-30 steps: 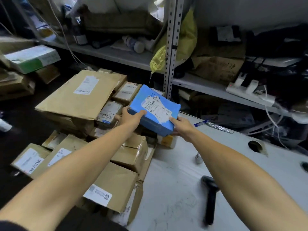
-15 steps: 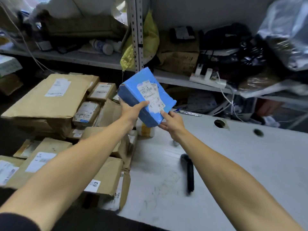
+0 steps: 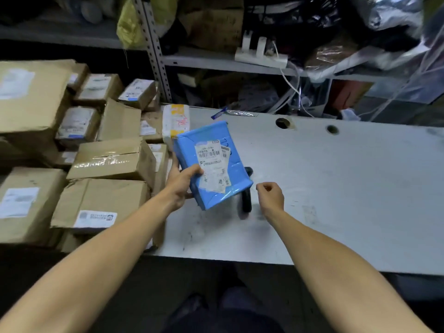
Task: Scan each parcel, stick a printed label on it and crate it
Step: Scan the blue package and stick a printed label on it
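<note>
A blue plastic-wrapped parcel (image 3: 213,164) with white barcode labels on its top face is held above the white table (image 3: 336,188). My left hand (image 3: 182,186) grips its left edge, thumb lying on the label. My right hand (image 3: 270,195) hovers to the right of the parcel, apart from it, fingers loosely curled and holding nothing. A black handheld scanner (image 3: 247,198) lies on the table just beneath and between the parcel and my right hand, partly hidden by the parcel.
Several brown cardboard parcels (image 3: 113,159) with labels are stacked at the left, beside the table's edge. Metal shelving (image 3: 153,51) with clutter and a white power strip (image 3: 260,56) runs behind. Two cable holes (image 3: 282,123) sit in the table's far part.
The parcel has come down from the pile toward the table and nearer to me. My right hand has let go of it and dropped beside the scanner. My view has swung right.
</note>
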`<state>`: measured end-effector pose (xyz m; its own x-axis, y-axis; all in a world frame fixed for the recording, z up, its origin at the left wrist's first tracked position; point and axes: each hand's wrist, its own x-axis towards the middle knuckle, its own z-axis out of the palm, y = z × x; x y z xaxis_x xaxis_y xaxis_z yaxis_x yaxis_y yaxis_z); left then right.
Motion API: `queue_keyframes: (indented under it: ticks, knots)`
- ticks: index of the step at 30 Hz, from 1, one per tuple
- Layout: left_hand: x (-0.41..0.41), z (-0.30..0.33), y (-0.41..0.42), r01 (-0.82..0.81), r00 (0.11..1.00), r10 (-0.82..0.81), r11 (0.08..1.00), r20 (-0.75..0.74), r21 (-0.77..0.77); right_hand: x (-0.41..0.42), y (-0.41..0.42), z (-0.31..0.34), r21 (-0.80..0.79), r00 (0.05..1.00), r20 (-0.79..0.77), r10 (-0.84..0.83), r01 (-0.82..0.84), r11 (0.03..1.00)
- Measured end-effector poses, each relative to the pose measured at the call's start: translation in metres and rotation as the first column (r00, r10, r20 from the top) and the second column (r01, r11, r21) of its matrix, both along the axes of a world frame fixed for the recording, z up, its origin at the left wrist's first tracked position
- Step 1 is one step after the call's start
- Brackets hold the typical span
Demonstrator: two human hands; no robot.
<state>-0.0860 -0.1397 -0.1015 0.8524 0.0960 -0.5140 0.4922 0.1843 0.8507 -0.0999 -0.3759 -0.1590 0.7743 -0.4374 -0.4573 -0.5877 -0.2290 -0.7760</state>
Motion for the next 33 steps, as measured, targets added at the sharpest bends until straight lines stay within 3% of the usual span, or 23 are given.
queue_keyframes:
  ticks: [5, 11, 15, 23, 28, 33]
  knots:
    - [0.001, -0.010, -0.001, -0.059, 0.998, 0.061, 0.997, -0.034, 0.053, 0.038, 0.001, -0.017, 0.049, 0.922, -0.223, 0.316, -0.313, 0.948]
    - [0.014, -0.012, -0.003, -0.145, 0.986, 0.151, 0.986, -0.066, 0.080, 0.074, 0.008, -0.032, 0.101, 0.829, -0.285, 0.481, -0.473, 0.875]
    - [0.021, -0.018, -0.009, -0.177, 0.980, 0.181, 0.982, -0.083, 0.061, 0.082, -0.002, -0.020, 0.122, 0.860, -0.216, 0.461, -0.445, 0.887]
    - [0.031, -0.029, -0.033, -0.193, 0.974, 0.196, 0.980, -0.112, 0.036, 0.075, -0.030, 0.068, 0.153, 0.859, 0.107, 0.500, -0.511, 0.846]
    - [0.033, -0.036, -0.043, -0.169, 0.980, 0.171, 0.985, -0.100, 0.026, 0.051, -0.029, 0.110, 0.282, 0.836, 0.101, 0.539, -0.544, 0.790]
    - [0.033, -0.038, -0.049, -0.154, 0.983, 0.156, 0.987, -0.091, 0.035, 0.039, -0.034, 0.125, 0.292, 0.834, 0.059, 0.548, -0.540, 0.790]
